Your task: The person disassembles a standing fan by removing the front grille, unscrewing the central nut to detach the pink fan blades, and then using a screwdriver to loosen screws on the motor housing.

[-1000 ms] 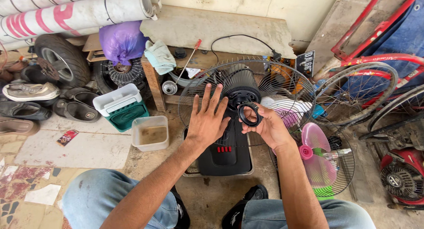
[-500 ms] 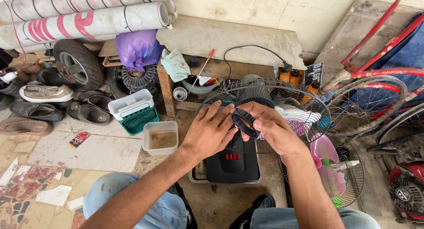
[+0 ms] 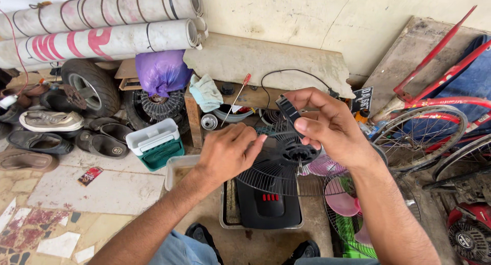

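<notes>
Black fan base (image 3: 269, 208) with red buttons nearest, standing in shallow tray (image 3: 223, 214) on floor. Above it, wire fan guard (image 3: 266, 170) with dark motor hub (image 3: 298, 152). Left hand (image 3: 227, 152) loosely curled, fingers (image 3: 254, 142) bent at guard's edge, gripping nothing visible. Right hand (image 3: 327, 124) raised over hub, fingers pinching small black ring-shaped part (image 3: 288, 111). Beyond left: green-and-white container (image 3: 156, 145), shoes (image 3: 51, 120), tyre (image 3: 87, 86). Farthest: purple bag (image 3: 161, 70), rolled mats (image 3: 102, 27), red bicycle (image 3: 434, 106).

Soft, even daylight, faint shadows, no glare; sharp centre, wide-angle bending at the edges
</notes>
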